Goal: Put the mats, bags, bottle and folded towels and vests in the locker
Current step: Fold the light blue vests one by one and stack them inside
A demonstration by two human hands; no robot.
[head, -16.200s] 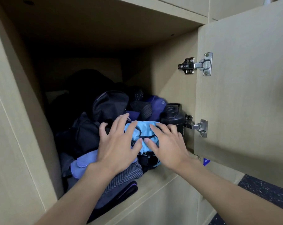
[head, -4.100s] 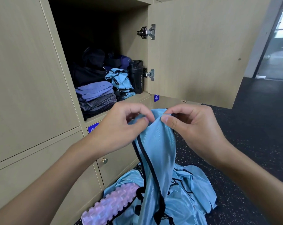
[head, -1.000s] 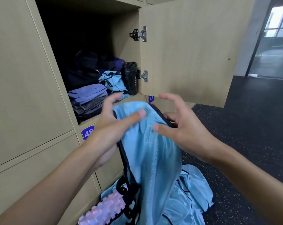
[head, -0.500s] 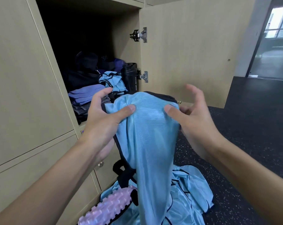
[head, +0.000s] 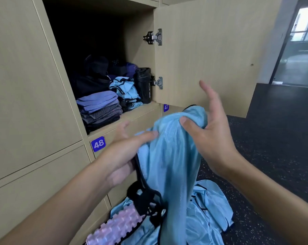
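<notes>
A light blue vest (head: 170,156) with black trim hangs between my hands below the open locker (head: 139,112). My left hand (head: 125,152) pinches its left edge between thumb and fingers. My right hand (head: 208,128) presses its thumb on the top fold, with the fingers straight behind the cloth. Inside the locker lie folded purple and grey towels (head: 100,106), a folded blue vest (head: 126,91), a black bottle (head: 144,84) and dark bags (head: 93,76). More blue vests (head: 208,218) lie on the floor.
The locker door (head: 211,50) stands open to the right, close to my right hand. A pink ridged foam roller (head: 117,227) lies on the floor at the locker base. Closed locker doors 48 (head: 97,144) and 47 sit below. Dark speckled floor (head: 273,156) stretches right.
The top fold of the vest has tilted, with my right hand higher and my left hand lower and nearer me. The vest stays held in front of the locker.
</notes>
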